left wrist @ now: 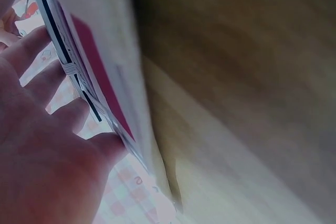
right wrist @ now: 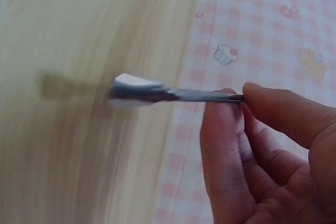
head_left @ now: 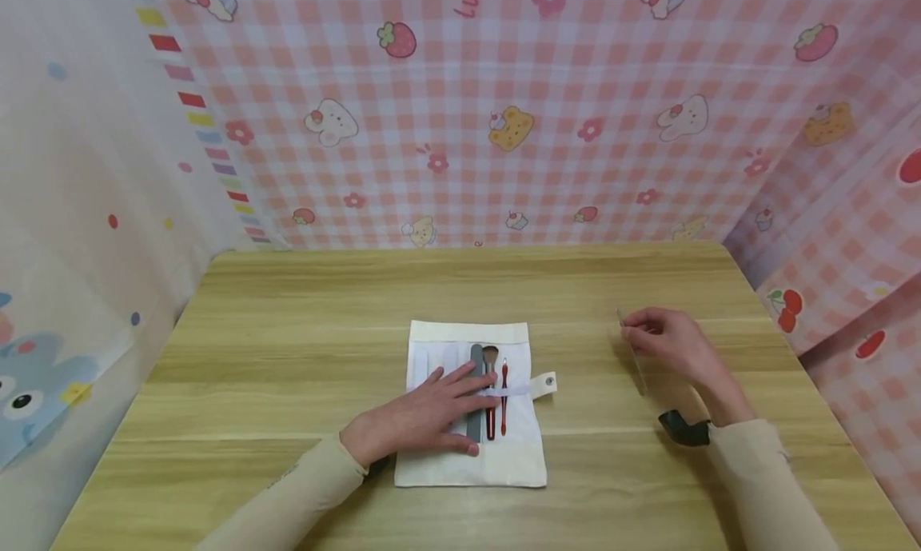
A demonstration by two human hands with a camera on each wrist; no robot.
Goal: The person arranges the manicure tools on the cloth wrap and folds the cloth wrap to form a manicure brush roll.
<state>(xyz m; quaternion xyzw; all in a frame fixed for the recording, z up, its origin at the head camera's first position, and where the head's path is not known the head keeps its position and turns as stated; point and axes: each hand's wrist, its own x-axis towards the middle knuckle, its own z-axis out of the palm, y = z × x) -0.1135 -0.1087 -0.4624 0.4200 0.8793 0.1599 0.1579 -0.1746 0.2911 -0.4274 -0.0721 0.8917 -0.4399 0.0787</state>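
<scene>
A white cloth tool pouch (head_left: 512, 465) lies unrolled on the table. My left hand (head_left: 420, 415) rests on it with fingers spread over a grey nail file (head_left: 474, 427). Next to the file are a brush (head_left: 492, 423) with a dark red handle and a thin red double-ended tool (head_left: 504, 375), under a white elastic band. To the right of the pouch, my right hand (head_left: 672, 343) pinches a slim metal cuticle pusher (right wrist: 139, 88) between thumb and forefinger. Its flat, shiny end points away from the fingers, above the wood in the right wrist view.
A closing tab (head_left: 544, 385) with a metal snap sticks out from the pouch's right side. The wooden table (head_left: 288, 311) meets a pink checked curtain (head_left: 460, 183) at the back, with more printed cloth hanging on both sides.
</scene>
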